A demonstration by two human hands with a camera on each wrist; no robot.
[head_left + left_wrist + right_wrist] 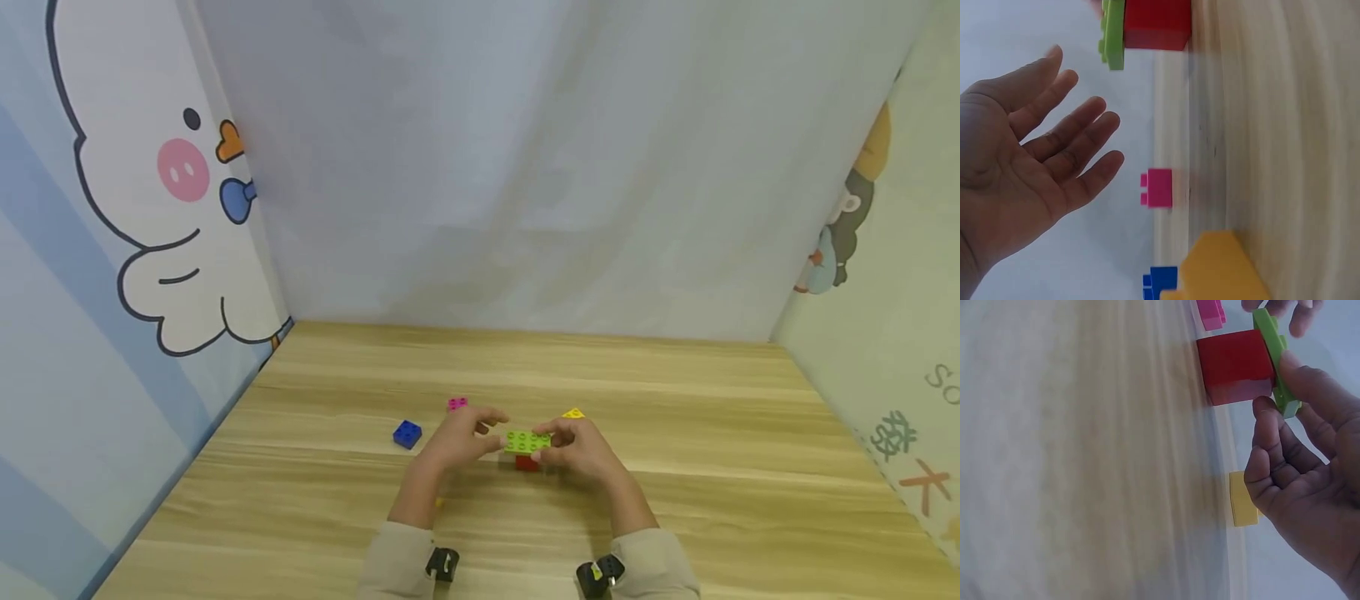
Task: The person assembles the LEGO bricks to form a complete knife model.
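Observation:
A flat lime-green building brick [528, 442] lies across the top of a red brick [527, 463] on the table. My right hand [586, 451] pinches the green brick's right end between thumb and fingers, clearly seen in the right wrist view. Whether the green piece is fully pressed onto the red one [1235, 365], I cannot tell. My left hand [459, 438] hovers just left of the green brick. In the left wrist view, the left hand's fingers are spread and loosely bent, apart from the green brick [1114, 34] and holding nothing.
Beyond my left hand sits a pink brick [457, 403], and a blue brick [407, 434] lies farther left. A yellow brick [573, 413] shows behind my right hand. Another, orange-yellow brick [1219, 269] stands near my left wrist. A curtain [525, 167] hangs behind the table.

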